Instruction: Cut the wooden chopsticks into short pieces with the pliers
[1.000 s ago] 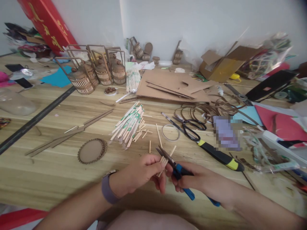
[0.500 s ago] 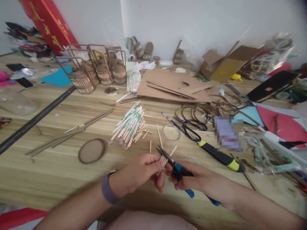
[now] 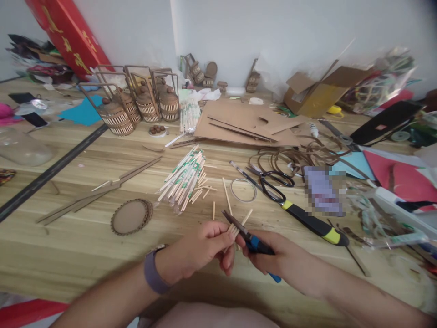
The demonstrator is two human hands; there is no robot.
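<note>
Pale, slim wooden sticks (image 3: 233,230), clamped in the left hand's (image 3: 208,246) fingers: likely light, stiff, best pinched mid-length; right hand (image 3: 278,255) fingers wrap blue-and-black-handled metal shears (image 3: 257,245).

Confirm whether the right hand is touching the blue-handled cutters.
Touching. The head view shows the right hand gripping the blue-handled cutters by their handles.

Craft workshop, prob.: wood table (image 3: 85,182) w/ scissors (image 3: 273,187) at ctr right, mini baskets (image 3: 118,119) upper L.
</note>
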